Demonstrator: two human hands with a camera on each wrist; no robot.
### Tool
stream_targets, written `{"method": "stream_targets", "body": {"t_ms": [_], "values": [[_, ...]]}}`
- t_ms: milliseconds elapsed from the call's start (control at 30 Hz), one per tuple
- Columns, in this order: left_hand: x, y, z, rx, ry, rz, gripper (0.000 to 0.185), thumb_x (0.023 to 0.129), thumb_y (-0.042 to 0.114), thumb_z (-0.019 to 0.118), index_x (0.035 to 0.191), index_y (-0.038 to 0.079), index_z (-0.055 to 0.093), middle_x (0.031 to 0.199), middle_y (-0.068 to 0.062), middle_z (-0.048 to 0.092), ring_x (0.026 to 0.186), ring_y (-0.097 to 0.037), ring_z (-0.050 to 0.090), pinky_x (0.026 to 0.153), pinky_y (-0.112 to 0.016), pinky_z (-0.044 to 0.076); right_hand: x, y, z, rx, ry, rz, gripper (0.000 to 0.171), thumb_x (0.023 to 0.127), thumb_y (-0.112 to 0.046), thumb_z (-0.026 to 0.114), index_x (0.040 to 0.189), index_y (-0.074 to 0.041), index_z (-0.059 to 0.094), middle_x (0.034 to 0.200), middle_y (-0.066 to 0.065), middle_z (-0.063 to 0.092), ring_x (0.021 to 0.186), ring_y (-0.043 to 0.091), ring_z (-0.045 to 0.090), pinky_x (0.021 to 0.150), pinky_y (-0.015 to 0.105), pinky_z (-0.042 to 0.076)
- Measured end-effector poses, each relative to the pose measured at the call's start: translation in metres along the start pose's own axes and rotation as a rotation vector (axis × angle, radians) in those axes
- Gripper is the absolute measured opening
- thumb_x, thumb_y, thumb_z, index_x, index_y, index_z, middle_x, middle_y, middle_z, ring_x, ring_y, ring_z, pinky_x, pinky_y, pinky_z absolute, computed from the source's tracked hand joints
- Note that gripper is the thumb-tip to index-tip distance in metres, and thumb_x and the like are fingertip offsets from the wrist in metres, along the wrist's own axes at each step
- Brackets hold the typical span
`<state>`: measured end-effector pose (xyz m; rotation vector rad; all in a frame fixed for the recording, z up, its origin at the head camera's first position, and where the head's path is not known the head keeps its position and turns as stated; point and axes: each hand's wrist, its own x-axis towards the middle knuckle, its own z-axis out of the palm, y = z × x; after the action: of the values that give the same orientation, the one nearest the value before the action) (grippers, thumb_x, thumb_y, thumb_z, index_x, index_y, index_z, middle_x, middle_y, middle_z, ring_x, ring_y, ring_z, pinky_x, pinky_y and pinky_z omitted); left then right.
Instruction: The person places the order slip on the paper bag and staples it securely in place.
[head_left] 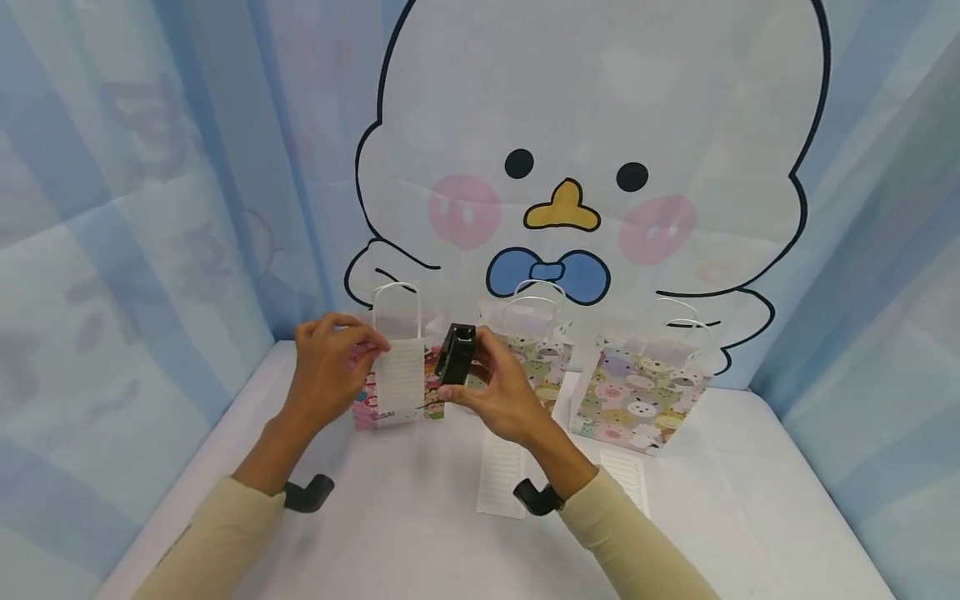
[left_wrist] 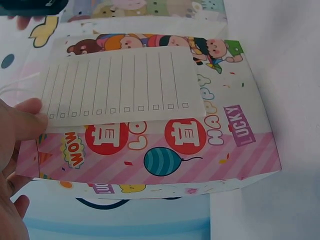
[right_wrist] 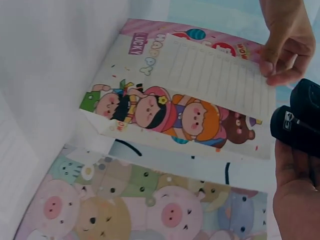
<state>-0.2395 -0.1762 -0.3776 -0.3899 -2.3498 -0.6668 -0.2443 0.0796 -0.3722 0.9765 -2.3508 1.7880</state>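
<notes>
At the left of the row stands a gift bag [head_left: 367, 414] with white handles, pink stripes and cartoon children. My left hand [head_left: 326, 371] pinches the top edge of a white checklist sheet [left_wrist: 120, 87] between thumb and fingers, and the sheet lies over the bag's front. Ruled lines and small check boxes show on it. Just right of that bag, my right hand [head_left: 506, 392] grips a black stapler [head_left: 456, 357]. In the right wrist view the stapler [right_wrist: 300, 117] is beside the sheet's top edge, apart from it; its far end is cut off.
Two animal-print gift bags stand to the right, one in the middle [head_left: 551, 358] partly behind my right hand and one farther right [head_left: 637, 396]. Two more lined sheets lie on the white table, one in front of the middle bag [head_left: 500, 479] and another [head_left: 624, 475] near my right wrist. A cartoon curtain [head_left: 585, 92] hangs behind.
</notes>
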Motion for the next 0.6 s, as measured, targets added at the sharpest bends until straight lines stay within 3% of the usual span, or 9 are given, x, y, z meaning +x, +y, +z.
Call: {"method": "stream_targets", "body": {"t_ms": [233,433,600], "values": [[0.0,0.001,-0.002,0.014,-0.019,-0.021,0.012,0.084,0.01,0.079,0.093,0.018,0.077,0.098,-0.005,0.073,0.113,-0.026,0.051,0.102,-0.057,0.025,0.03,-0.01,0.01,0.042,-0.041,-0.088,0.06,0.082,-0.009,0.078,0.133,-0.015,0.047,0.137,0.003,0.063,0.126,0.016,0.059,0.109,0.034,0.045],[-0.001,0.0,-0.002,0.015,-0.025,-0.017,0.013,0.084,0.01,0.079,0.093,0.018,0.076,0.098,-0.003,0.073,0.112,-0.025,0.051,0.103,-0.056,0.024,0.05,-0.023,0.016,0.058,-0.077,-0.135,0.058,0.083,0.0,0.076,0.131,-0.007,0.045,0.137,0.014,0.061,0.129,0.024,0.056,0.111,0.04,0.043],[-0.001,-0.001,-0.002,0.006,-0.023,-0.002,0.014,0.085,0.009,0.078,0.095,0.018,0.076,0.097,-0.002,0.072,0.112,-0.025,0.052,0.102,-0.056,0.024,0.061,-0.017,0.021,0.043,-0.1,-0.131,0.056,0.084,-0.003,0.076,0.131,-0.011,0.046,0.137,0.009,0.061,0.13,0.019,0.056,0.112,0.037,0.042]]}}
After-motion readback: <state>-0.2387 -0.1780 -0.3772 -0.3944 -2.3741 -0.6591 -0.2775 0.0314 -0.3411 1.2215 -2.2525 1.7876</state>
